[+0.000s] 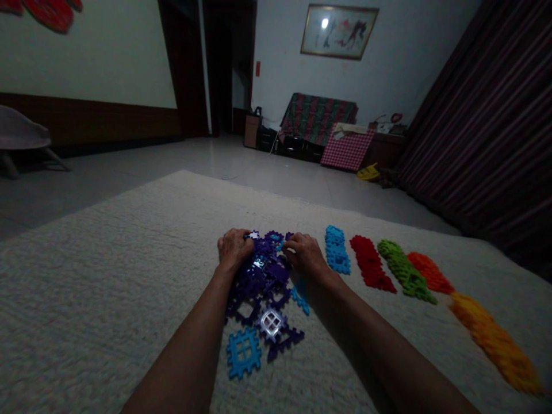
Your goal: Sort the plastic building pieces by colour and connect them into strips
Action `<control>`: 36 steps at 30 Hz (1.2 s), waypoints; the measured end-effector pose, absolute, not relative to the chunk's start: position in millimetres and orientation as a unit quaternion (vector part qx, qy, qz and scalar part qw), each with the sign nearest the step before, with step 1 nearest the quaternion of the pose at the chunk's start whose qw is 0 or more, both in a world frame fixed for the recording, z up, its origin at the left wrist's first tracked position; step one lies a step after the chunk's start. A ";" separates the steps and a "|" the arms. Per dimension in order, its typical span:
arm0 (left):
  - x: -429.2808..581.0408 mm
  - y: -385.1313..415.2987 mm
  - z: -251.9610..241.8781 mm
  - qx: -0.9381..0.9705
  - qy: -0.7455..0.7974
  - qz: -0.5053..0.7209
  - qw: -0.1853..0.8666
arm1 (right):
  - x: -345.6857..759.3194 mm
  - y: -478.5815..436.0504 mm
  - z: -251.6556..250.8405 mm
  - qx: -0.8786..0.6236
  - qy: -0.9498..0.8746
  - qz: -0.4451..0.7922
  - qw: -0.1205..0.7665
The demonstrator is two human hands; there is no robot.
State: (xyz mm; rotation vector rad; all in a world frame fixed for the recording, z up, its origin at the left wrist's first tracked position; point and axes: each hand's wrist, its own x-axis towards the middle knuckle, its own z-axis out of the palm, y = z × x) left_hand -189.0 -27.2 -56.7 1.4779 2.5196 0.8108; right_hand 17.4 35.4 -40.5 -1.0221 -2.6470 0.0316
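A heap of purple interlocking plastic tiles (263,276) lies on the cream carpet (107,299) in front of me. My left hand (234,248) rests on the heap's left side, fingers curled over the tiles. On the right side my right hand (305,253) is curled the same way, gripping purple pieces. A loose light-blue tile (244,352) and a purple one (276,330) lie nearer to me.
To the right run sorted rows of tiles: blue (336,250), red (371,264), green (405,271), orange (430,273) and yellow-orange (495,342). Beyond the carpet are bare floor, a covered cabinet (318,118) and a striped curtain (487,132).
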 end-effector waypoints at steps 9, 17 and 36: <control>-189.0 -27.7 -55.9 0.487 0.826 0.279 0.055 | -21.3 48.2 -26.8 -0.359 -0.932 -0.017 0.053; -189.8 -27.5 -57.5 0.490 0.825 0.277 0.051 | -32.0 46.1 -26.7 -0.355 -0.934 -0.013 0.041; -198.0 -27.4 -46.4 0.506 0.824 0.234 0.100 | 2.5 26.9 -27.5 -0.372 -0.905 0.084 0.187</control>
